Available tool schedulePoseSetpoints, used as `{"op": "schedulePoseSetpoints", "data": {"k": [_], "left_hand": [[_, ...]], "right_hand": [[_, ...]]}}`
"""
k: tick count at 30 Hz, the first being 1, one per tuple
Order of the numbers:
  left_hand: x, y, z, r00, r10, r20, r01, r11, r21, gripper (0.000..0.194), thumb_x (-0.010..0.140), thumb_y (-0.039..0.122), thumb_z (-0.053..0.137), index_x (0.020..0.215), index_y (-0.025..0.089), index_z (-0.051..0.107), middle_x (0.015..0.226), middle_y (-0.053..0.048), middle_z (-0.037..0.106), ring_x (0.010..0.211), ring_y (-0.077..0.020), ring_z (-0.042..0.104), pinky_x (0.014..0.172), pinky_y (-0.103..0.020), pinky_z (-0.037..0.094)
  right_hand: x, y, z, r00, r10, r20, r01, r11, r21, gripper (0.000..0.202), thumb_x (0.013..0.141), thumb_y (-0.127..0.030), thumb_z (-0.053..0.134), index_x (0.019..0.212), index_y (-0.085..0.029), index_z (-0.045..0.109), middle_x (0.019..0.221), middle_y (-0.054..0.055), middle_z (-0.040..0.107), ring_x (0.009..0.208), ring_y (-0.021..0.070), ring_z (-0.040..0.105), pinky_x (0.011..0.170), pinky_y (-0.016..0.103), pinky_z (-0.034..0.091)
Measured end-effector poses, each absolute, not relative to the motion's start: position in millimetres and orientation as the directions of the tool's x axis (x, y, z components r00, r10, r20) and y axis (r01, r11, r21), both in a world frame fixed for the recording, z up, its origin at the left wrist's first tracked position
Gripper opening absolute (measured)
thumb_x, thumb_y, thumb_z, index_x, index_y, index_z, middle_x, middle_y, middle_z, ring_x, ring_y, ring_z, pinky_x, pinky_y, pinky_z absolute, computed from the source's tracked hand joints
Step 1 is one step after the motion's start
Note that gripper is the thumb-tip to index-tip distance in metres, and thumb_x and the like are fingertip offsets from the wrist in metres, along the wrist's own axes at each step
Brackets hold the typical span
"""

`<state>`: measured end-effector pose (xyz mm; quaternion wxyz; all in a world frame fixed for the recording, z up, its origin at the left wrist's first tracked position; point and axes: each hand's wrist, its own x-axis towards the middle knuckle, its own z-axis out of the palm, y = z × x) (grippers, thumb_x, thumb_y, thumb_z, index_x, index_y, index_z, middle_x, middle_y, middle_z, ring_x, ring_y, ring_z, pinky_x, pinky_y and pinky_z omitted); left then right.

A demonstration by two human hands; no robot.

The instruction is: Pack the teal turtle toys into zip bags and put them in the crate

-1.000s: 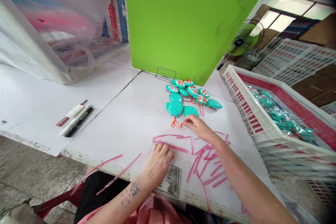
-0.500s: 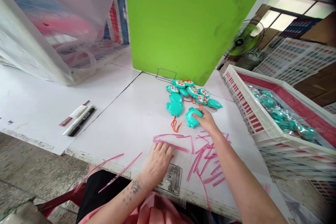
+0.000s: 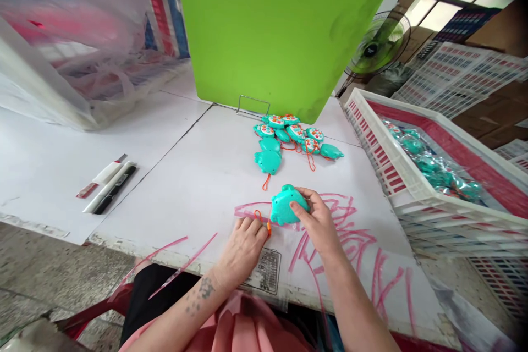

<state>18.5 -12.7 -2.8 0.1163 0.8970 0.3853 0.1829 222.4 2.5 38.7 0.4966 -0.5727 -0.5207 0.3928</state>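
Toy in right hand near left hand

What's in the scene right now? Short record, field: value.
left hand: left hand on table, beside orange cord; grip unclear
right hand: holds teal toy
pile: more toys, some with dotted faces, near green board
crate: white crate at right, bagged teal items inside
table left: black marker
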Motion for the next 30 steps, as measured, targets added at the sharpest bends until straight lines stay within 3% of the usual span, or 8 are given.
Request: {"op": "schedulePoseSetpoints", "data": {"k": [7, 15, 19, 22, 24, 27, 30], "left_hand": [[18, -16, -6, 0.558, 0.748, 0.359, 0.644, -0.663, 0.382, 0.012, 0.098, 0.018, 0.041, 0.093, 0.017, 0.052, 0.087, -0.004, 0.057, 0.081, -0.0211, 0.047, 0.075, -0.038, 0.041], [16, -16, -3, 0.436, 0.743, 0.508, 0.565, -0.665, 0.488, 0.006, 0.096, 0.023, 0.050, 0.100, 0.019, 0.053, 0.091, -0.003, 0.060, 0.087, -0.0201, 0.050, 0.079, -0.037, 0.043], [14, -18, 1, 0.438, 0.752, 0.493, 0.574, -0.656, 0.491, 0.008, 0.096, 0.024, 0.051, 0.093, 0.019, 0.057, 0.089, -0.003, 0.061, 0.087, -0.0206, 0.049, 0.081, -0.038, 0.044], [14, -17, 4, 0.420, 0.798, 0.433, 0.604, -0.602, 0.523, 0.012, 0.096, 0.026, 0.050, 0.089, 0.019, 0.058, 0.088, -0.003, 0.062, 0.085, -0.0204, 0.049, 0.080, -0.038, 0.044], [14, -16, 5, 0.413, 0.819, 0.398, 0.614, -0.573, 0.543, 0.014, 0.096, 0.028, 0.050, 0.092, 0.019, 0.059, 0.089, -0.003, 0.062, 0.086, -0.0206, 0.050, 0.080, -0.038, 0.045], [15, -13, 7, 0.416, 0.836, 0.358, 0.629, -0.548, 0.551, 0.016, 0.095, 0.030, 0.050, 0.091, 0.019, 0.060, 0.089, -0.003, 0.062, 0.086, -0.0211, 0.050, 0.080, -0.039, 0.047], [17, -10, 8, 0.393, 0.862, 0.319, 0.670, -0.506, 0.543, 0.015, 0.093, 0.031, 0.053, 0.088, 0.019, 0.061, 0.092, -0.005, 0.060, 0.089, -0.0223, 0.051, 0.082, -0.041, 0.048]], "right_hand": [[207, 10, 18, 0.025, 0.991, 0.133, 0.457, 0.107, -0.883, 0.037, 0.087, -0.042, 0.061, 0.117, -0.019, 0.060, 0.115, 0.009, 0.062, 0.104, 0.0228, 0.058, 0.093, 0.039, 0.045], [192, 5, 20, -0.203, 0.972, 0.119, 0.497, 0.207, -0.843, 0.029, 0.094, -0.035, 0.054, 0.117, -0.021, 0.063, 0.113, 0.007, 0.063, 0.108, 0.0198, 0.057, 0.097, 0.037, 0.044], [193, 1, 20, -0.332, 0.940, 0.078, 0.503, 0.246, -0.828, 0.031, 0.098, -0.039, 0.046, 0.115, -0.024, 0.067, 0.112, 0.007, 0.064, 0.111, 0.0194, 0.057, 0.099, 0.037, 0.044], [202, -3, 23, -0.198, 0.968, 0.156, 0.575, 0.244, -0.781, 0.037, 0.097, -0.045, 0.045, 0.115, -0.022, 0.067, 0.113, 0.010, 0.061, 0.110, 0.0213, 0.057, 0.095, 0.037, 0.047], [210, -8, 27, -0.025, 0.987, 0.159, 0.673, 0.134, -0.728, 0.041, 0.096, -0.048, 0.044, 0.115, -0.020, 0.066, 0.102, 0.010, 0.063, 0.098, 0.0224, 0.061, 0.086, 0.037, 0.049], [218, -19, 32, 0.105, 0.994, -0.028, 0.731, -0.096, -0.676, 0.046, 0.096, -0.053, 0.038, 0.117, -0.020, 0.063, 0.072, 0.004, 0.063, 0.072, 0.0218, 0.062, 0.069, 0.035, 0.048], [215, -30, 31, 0.031, 0.989, -0.147, 0.672, -0.129, -0.729, 0.045, 0.097, -0.049, 0.037, 0.125, -0.020, 0.057, 0.067, 0.001, 0.063, 0.066, 0.0204, 0.062, 0.065, 0.032, 0.046]]}}
